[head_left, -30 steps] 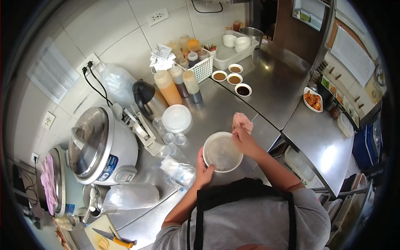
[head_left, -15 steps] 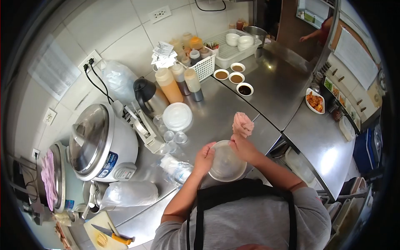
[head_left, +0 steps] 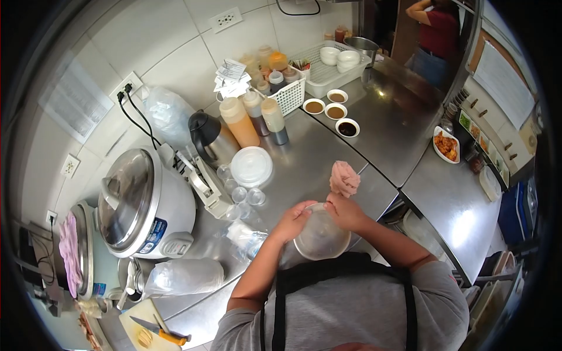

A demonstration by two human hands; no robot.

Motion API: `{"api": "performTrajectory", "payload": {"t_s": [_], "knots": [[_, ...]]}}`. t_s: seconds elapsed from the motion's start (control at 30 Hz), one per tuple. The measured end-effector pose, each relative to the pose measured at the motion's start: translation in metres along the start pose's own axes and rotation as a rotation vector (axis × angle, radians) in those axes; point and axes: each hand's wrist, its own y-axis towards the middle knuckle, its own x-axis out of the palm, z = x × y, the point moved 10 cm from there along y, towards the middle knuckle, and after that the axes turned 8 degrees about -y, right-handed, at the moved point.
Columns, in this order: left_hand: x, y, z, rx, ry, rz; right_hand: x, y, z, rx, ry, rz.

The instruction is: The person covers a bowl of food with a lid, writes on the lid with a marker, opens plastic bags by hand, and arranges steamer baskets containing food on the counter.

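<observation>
A round container with a translucent lid [head_left: 322,235] is held at its far rim by both hands, close to the black apron. My left hand [head_left: 293,221] grips the rim's left side, fingers and thumb pressed together. On the right of the rim, my right hand [head_left: 344,212] is closed on the edge. Just beyond the right hand lies a crumpled pink cloth [head_left: 345,178] on the steel counter [head_left: 304,167]. To the left are stacked clear lids [head_left: 252,167] and small clear cups [head_left: 256,196].
A rice cooker [head_left: 126,202], thermos [head_left: 213,137] and sauce bottles [head_left: 239,121] stand left. Sauce bowls [head_left: 347,127] sit ahead, a bowl of food [head_left: 446,145] at right. A knife [head_left: 158,330] lies on a cutting board [head_left: 132,316]. Another person [head_left: 438,35] stands at the back.
My left hand has moved from the container's near left side to its far rim. The container has shifted slightly right and nearer the body. Another person has come into view at the back.
</observation>
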Motion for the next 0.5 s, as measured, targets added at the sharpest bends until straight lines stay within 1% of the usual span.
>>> {"api": "performTrajectory", "payload": {"t_s": [0.17, 0.27, 0.37, 0.47, 0.5], "knots": [[0.0, -0.001, -0.007, -0.089, -0.08, -0.02, 0.004, 0.0, 0.0, 0.009, -0.025, -0.012], [-0.001, 0.0, -0.004, -0.057, -0.061, -0.035, 0.006, -0.001, 0.0, 0.047, -0.046, -0.047], [0.005, -0.001, -0.001, -0.116, -0.207, -0.075, 0.012, -0.003, 0.004, 0.112, -0.072, -0.101], [-0.005, -0.007, 0.009, 0.02, -0.057, 0.062, 0.014, -0.005, 0.007, 0.154, -0.059, -0.124], [-0.01, -0.015, 0.007, 0.017, -0.044, 0.135, 0.012, -0.007, 0.005, 0.168, -0.05, -0.128]]}}
